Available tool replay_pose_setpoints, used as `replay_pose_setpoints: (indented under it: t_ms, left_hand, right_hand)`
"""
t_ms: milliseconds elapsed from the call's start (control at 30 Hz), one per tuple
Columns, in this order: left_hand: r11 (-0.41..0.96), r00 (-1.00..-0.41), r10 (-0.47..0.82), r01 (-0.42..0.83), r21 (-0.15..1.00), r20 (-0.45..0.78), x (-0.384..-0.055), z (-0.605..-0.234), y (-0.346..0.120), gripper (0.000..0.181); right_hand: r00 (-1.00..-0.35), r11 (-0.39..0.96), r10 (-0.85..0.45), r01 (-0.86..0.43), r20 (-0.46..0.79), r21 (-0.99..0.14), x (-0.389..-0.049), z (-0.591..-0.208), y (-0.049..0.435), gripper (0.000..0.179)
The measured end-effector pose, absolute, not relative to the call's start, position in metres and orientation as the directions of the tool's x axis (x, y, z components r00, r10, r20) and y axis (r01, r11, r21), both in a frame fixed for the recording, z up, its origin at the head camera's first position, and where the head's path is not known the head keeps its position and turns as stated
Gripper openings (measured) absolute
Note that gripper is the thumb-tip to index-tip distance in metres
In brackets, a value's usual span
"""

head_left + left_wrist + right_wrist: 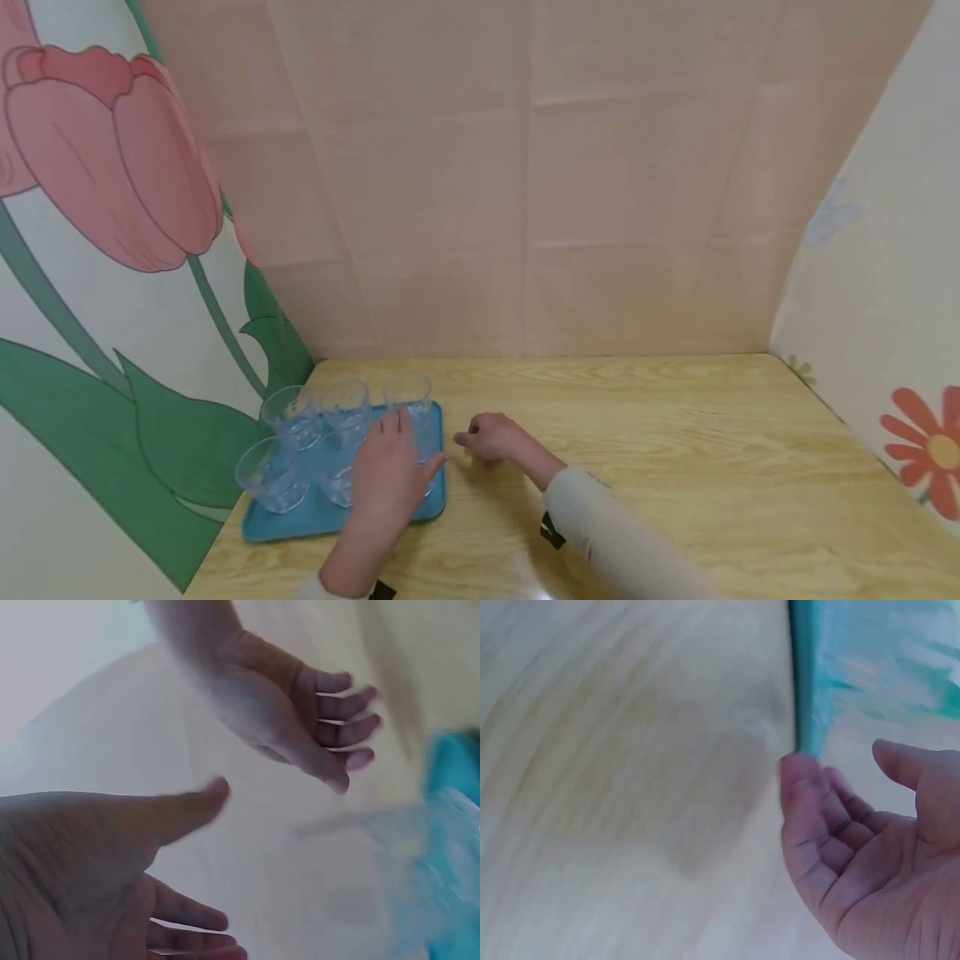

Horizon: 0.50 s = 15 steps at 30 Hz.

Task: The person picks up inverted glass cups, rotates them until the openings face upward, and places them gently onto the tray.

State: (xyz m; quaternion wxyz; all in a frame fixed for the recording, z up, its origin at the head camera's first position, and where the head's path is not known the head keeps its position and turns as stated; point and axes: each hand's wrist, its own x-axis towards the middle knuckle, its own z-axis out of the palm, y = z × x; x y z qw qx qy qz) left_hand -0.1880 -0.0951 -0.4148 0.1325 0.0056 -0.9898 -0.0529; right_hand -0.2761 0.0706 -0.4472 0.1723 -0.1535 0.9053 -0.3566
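Note:
Several clear cups with wide rims stand on a blue tray [300, 527] at the left of the table. A front-left cup [273, 482] and a back-left cup [294, 417] show well, while others are partly covered by my left hand [390, 475]. That hand is over the tray's right half, fingers extended and thumb spread, with no cup seen in its grasp. In the left wrist view a clear cup [420, 877] appears blurred, apart from the thumb. Just right of the tray, my right hand [491, 437] hovers with loosely curled fingers and an empty palm [885, 877].
A wood-grain table [675, 450] extends to the right of the tray. Behind it hangs a pinkish cloth [525, 208]. Walls painted with flowers stand at both sides, the left one [195, 450] close to the tray.

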Motion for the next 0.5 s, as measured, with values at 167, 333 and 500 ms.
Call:
replay_pose_setpoints:
  t_ms: [167, 333, 500]
  left_hand:
    - [0.973, -0.939, 0.160, 0.201, 0.109, 0.305, -0.202, -0.410, -0.059, 0.076]
    - [0.920, -0.917, 0.312, 0.357, 0.163, 0.248, -0.230, -0.434, -0.032, 0.081]
    - [0.917, -0.936, 0.322, 0.345, 0.198, 0.140, -0.243, -0.455, -0.024, 0.098]
  right_hand:
    - [-0.936, 0.726, -0.349, -0.237, -0.049, -0.646, -0.301, -0.469, 0.115, 0.053]
    - [-0.925, 0.790, -0.325, -0.380, 0.196, -0.481, -0.291, -0.466, 0.179, 0.076]
    - [-0.906, 0.889, -0.275, -0.367, 0.323, -0.273, -0.282, -0.479, 0.219, 0.084]
